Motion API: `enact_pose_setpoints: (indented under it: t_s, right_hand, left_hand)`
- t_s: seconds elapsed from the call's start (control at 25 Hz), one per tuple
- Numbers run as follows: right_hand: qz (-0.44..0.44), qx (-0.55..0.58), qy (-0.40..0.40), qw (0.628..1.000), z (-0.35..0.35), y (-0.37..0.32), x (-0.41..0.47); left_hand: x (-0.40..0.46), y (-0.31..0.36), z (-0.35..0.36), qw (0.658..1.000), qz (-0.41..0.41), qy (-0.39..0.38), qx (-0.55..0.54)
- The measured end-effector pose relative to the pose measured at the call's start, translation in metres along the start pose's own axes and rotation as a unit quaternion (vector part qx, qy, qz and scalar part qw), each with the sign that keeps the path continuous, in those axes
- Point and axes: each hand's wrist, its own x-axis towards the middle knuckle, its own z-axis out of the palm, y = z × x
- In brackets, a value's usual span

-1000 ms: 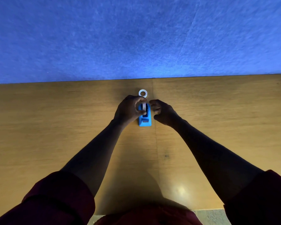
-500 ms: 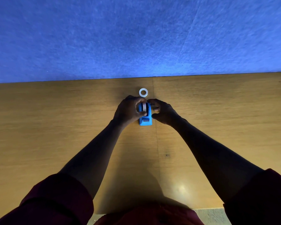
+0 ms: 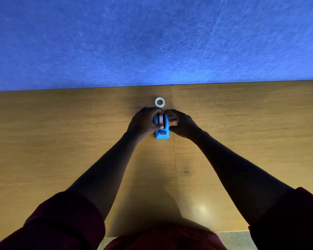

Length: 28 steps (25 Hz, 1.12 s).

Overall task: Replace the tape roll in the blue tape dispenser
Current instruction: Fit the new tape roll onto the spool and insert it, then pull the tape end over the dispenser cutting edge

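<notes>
The blue tape dispenser (image 3: pixel 162 134) stands on the wooden table (image 3: pixel 61 141), its cutter end toward me. A white tape roll (image 3: pixel 160 119) sits upright in its cradle. My left hand (image 3: pixel 144 122) grips that roll, thumb and fingers pinching it from the left. From the right, my right hand (image 3: pixel 182 124) wraps around the dispenser's body, fingertips at its far top edge. A second white tape roll (image 3: pixel 159 102) lies flat on the table just beyond the dispenser, touching neither hand.
A blue felt wall panel (image 3: pixel 152 42) rises directly behind the table's far edge. A seam in the tabletop (image 3: pixel 175 159) runs toward me, just right of the dispenser. My dark red sleeves fill the lower corners.
My right hand has moved left from beside the dispenser and closed onto its right side. The left hand has kept its hold on the roll in the cradle.
</notes>
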Motion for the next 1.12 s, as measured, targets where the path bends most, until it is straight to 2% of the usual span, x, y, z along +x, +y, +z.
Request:
enact_pose_setpoints:
  t_s: [0.48,0.72,0.88,1.0,1.12]
  right_hand:
    - [-0.005,-0.001,0.006,1.0,0.003,-0.001,-0.001]
    - [-0.09,-0.047,0.125,0.987,0.005,-0.015,-0.005]
    - [-0.107,-0.083,0.112,0.984,0.008,-0.026,-0.002]
    - [-0.098,-0.125,0.096,0.983,0.011,-0.028,0.0]
    - [-0.098,-0.166,0.097,0.976,0.012,-0.031,0.0]
  left_hand:
    - [-0.006,-0.001,-0.002,0.999,-0.002,-0.013,-0.033]
    - [-0.015,0.0,-0.007,0.997,0.011,0.006,-0.079]
    - [-0.025,-0.002,-0.008,0.996,-0.005,-0.003,-0.092]
    - [-0.036,-0.014,-0.003,0.995,-0.045,-0.048,-0.07]
    - [-0.047,-0.023,0.006,0.994,-0.063,-0.088,0.027]
